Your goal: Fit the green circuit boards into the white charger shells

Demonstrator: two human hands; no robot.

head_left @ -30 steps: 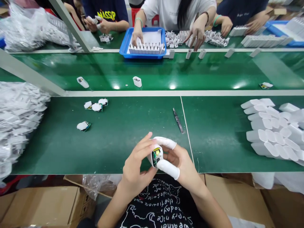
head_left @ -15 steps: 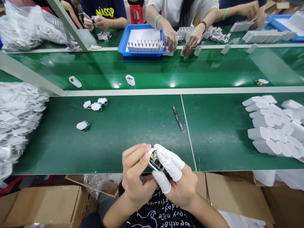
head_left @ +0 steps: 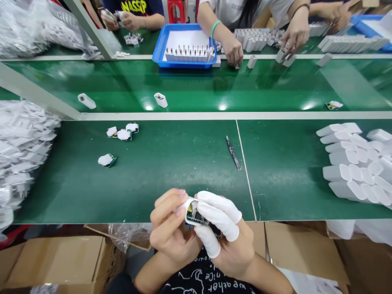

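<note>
- White casing [head_left: 186, 204] is resting between my hands at six o'clock, its mouth facing my right side and showing the circuit board [head_left: 192, 217].
- My left hand [head_left: 170, 229] is pinching the casing wall, fingers drawn in, likely bracing it while leaving the mouth accessible.
- My right hand [head_left: 231, 239] is spanning the board's exposed end across a narrow gap, covered fingers above, thumb below, apparently gripping it; exact contact is hidden.
- Tweezers [head_left: 233, 153] are lying at one o'clock from my hands, seemingly for easy reach.
- Loose boards [head_left: 124, 135] are lying toward ten and eleven, stacked casings [head_left: 338, 172] between two and three, probably separated to prevent mixing.
</note>
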